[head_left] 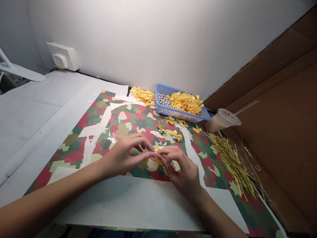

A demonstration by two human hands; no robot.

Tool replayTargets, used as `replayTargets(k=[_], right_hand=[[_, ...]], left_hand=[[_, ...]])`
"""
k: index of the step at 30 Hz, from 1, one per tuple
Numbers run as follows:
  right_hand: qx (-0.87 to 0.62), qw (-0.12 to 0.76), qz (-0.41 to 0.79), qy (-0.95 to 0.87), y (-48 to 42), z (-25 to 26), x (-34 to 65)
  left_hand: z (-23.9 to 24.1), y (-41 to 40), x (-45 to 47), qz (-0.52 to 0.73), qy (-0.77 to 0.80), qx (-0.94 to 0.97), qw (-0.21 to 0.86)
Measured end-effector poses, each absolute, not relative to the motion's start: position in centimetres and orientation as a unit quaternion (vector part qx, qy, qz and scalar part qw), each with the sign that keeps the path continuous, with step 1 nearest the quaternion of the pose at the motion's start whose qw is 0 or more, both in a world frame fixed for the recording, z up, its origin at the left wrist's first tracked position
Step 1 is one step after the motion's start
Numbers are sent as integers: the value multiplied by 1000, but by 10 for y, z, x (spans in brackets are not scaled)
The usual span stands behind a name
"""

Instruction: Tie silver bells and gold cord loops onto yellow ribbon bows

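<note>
My left hand [130, 150] pinches a small silver bell [155, 154] between thumb and fingertip. Opposite it, my right hand [182, 165] is closed on a yellow ribbon bow [158, 161], its fingertips meeting those of my left hand at the bell. The bow is partly hidden behind my fingers. A thin gold cord [158, 181] loops down beneath my hands onto the table. Just beyond lie a bow with a silver bell [176, 136] and another belled bow [161, 129].
A blue basket [183, 116] against the wall holds silver bells and yellow bows. A bow pile [143, 96] lies to its left. On the right stand a lidded drink cup [221, 120] with a straw and a bundle of gold cords [232, 162], beside a cardboard panel [279, 109].
</note>
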State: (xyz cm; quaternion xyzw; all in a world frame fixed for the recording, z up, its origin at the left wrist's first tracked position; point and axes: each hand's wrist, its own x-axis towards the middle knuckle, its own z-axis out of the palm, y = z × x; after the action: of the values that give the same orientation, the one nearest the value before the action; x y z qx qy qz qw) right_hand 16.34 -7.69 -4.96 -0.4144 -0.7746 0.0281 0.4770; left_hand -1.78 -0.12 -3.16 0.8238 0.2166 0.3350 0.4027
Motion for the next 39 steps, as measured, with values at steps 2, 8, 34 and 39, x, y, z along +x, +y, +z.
replayTargets(k=[2, 8, 34, 39], right_hand=[[-415, 477, 29, -774, -77, -49, 162], [-489, 463, 80, -735, -80, -45, 157], [-410, 524, 607, -435, -73, -46, 160], [-364, 517, 650, -420, -69, -49, 161]], left_hand=[[-33, -1, -18, 339, 212, 836, 375], [-36, -4, -19, 341, 206, 864, 309], [-22, -7, -19, 247, 300, 728, 564], [-23, -5, -17, 230, 297, 660, 650]])
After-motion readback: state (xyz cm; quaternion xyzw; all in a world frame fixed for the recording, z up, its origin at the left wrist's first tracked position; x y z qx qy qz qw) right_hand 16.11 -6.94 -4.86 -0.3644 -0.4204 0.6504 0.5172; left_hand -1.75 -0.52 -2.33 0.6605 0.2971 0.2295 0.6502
